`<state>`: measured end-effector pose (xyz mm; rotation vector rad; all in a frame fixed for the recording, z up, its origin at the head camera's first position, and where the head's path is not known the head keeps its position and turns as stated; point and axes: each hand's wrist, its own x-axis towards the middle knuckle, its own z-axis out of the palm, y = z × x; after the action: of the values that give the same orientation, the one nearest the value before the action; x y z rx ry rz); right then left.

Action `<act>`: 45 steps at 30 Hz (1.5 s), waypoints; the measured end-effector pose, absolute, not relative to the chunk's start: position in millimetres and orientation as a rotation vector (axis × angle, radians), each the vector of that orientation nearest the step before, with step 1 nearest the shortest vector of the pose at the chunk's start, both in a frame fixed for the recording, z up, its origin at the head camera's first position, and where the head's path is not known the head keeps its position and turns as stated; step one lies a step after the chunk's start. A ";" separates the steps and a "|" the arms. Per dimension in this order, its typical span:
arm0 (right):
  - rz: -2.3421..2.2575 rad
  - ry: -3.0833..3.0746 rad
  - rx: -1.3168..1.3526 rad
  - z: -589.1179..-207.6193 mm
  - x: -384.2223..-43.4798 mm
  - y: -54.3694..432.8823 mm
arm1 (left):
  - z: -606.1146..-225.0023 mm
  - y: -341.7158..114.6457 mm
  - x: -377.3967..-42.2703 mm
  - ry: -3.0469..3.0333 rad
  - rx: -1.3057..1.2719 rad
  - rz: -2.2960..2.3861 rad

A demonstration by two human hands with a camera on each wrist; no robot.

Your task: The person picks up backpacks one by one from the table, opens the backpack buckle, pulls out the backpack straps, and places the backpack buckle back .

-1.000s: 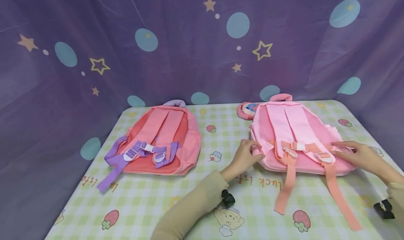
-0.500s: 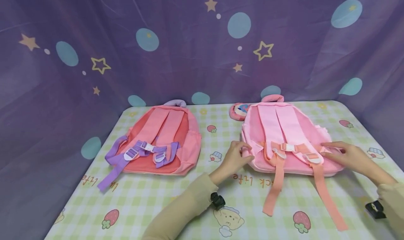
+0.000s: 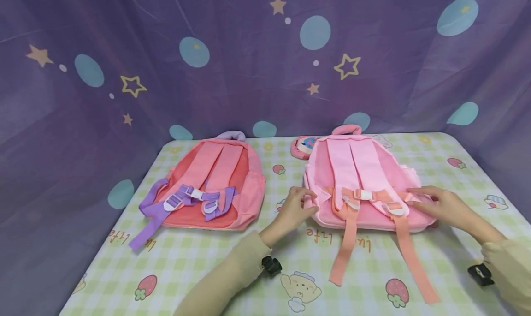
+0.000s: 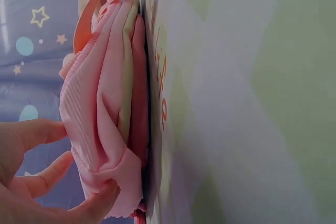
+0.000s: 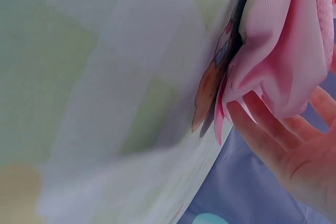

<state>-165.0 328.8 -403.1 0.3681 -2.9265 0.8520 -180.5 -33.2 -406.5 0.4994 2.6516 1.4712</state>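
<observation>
A light pink backpack (image 3: 361,168) lies on the right half of the table, its back panel and shoulder straps up. Two orange strap ends (image 3: 415,260) hang toward the front, and a white buckle (image 3: 365,194) joins the straps. My left hand (image 3: 294,210) grips the bag's lower left side; in the left wrist view the thumb (image 4: 102,200) presses on its side pocket. The right hand (image 3: 441,207) holds the lower right side, and in the right wrist view its fingers (image 5: 262,129) lie against the pink cloth (image 5: 289,51).
To the left lies a coral backpack (image 3: 211,182) with purple straps (image 3: 159,219). A small round pink piece with a picture (image 3: 303,146) shows at the light pink bag's upper left. A purple curtain (image 3: 249,67) stands behind the checked tablecloth (image 3: 199,270).
The light pink backpack has slid left across the table, both hands moving along with it. The coral backpack has stayed in place.
</observation>
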 end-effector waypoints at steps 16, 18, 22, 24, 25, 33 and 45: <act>0.904 -2.934 0.440 -403.8 -166.5 297.7 | -395.3 -65.2 -173.4 2.841 0.520 1.231; 0.916 -2.931 0.443 -404.1 -166.9 294.4 | -393.9 -69.0 -172.8 2.856 0.523 1.222; 0.940 -2.912 0.457 -406.7 -168.0 288.2 | -393.3 -75.8 -172.5 2.858 0.522 1.225; 0.941 -2.905 0.470 -408.0 -168.4 285.6 | -393.3 -78.8 -172.3 2.858 0.527 1.223; 0.939 -2.902 0.472 -408.7 -168.4 284.1 | -393.4 -80.2 -172.3 2.863 0.532 1.213; 0.966 -2.869 0.553 -407.9 -169.2 272.5 | -391.9 -91.3 -170.5 2.954 0.565 1.147; 1.038 -2.898 0.603 -408.2 -173.3 257.8 | -390.1 -106.4 -168.6 2.974 0.539 1.104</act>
<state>-173.3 257.8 -408.2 0.6035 -2.8982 1.0381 -168.6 -106.4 -390.1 0.5390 2.9744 1.1042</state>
